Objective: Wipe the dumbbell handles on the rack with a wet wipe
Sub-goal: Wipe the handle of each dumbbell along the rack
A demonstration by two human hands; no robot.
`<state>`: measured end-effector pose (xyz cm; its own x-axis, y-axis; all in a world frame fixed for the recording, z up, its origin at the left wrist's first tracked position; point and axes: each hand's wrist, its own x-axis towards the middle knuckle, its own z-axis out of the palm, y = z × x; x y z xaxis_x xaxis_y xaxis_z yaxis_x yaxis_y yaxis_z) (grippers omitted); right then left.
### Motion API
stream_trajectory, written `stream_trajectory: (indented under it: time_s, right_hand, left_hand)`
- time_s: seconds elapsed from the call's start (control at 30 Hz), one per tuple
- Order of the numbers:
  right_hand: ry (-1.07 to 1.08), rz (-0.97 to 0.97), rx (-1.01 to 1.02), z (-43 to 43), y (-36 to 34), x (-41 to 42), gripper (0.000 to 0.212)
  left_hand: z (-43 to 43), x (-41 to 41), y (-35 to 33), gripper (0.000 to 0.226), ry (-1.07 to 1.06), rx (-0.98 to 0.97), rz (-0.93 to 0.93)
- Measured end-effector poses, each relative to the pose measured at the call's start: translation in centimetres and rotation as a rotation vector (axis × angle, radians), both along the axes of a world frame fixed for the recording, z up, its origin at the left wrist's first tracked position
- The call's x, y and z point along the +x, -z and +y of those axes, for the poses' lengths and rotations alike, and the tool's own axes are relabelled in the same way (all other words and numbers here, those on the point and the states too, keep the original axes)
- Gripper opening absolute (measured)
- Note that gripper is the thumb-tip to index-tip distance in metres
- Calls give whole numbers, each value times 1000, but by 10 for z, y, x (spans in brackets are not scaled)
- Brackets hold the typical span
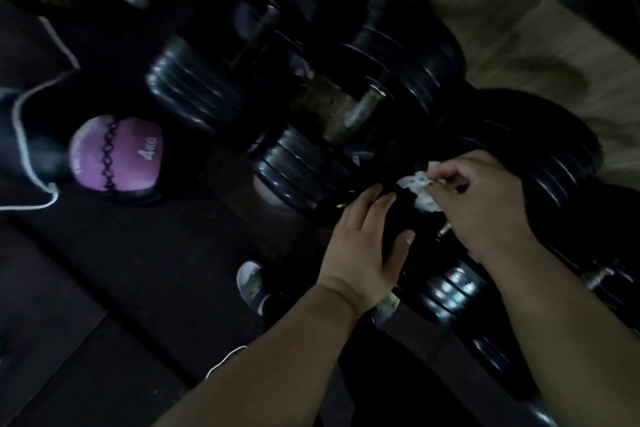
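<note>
The view is dark and blurred. Black dumbbells lie in a row on a low rack, one with a bare metal handle [349, 114] at the centre. My right hand [485, 204] pinches a crumpled white wet wipe [420, 189] over the nearest dumbbell [298, 170], whose handle is hidden under my hands. My left hand [363, 246] lies beside it with straight fingers touching a black dumbbell part; what it touches is too dark to make out.
A purple 4 kg ball [116, 152] sits on the dark floor mat at the left, with a white cord [24, 135] looping near it. My shoe [251, 282] stands below the rack. More dumbbell heads [450, 289] lie lower right. Pale wooden floor [526, 42] shows upper right.
</note>
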<state>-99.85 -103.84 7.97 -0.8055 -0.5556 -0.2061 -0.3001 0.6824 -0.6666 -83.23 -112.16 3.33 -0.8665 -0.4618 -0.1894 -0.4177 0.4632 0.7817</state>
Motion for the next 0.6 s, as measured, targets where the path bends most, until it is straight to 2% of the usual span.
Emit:
stream_trajectory:
  time_s: [0.1,0.2,0.27,0.37,0.5,0.6]
  right_hand:
    - [-73,65,-15,-21,-7,-6,13]
    - [-137,43,-53,-42,-9,-5,14]
    - [-191,75,-68,-56,-4,-3,18]
    - [-233,99,-74,-76,10,-5,27]
    - [-261,165,-83,-94,26,-13,26]
    - [-385,278,-76,-101,37,-20,18]
  left_hand:
    - [-25,9,-10,50,-112,-258,116]
    - [-63,3,-12,55,-280,-390,34]
    - [-90,-2,-11,68,-365,-339,-101]
    - [-114,-4,-3,90,-347,-228,-244]
    - [-111,-4,12,89,-422,-237,-122]
    - [-110,-3,22,81,-453,-285,-26]
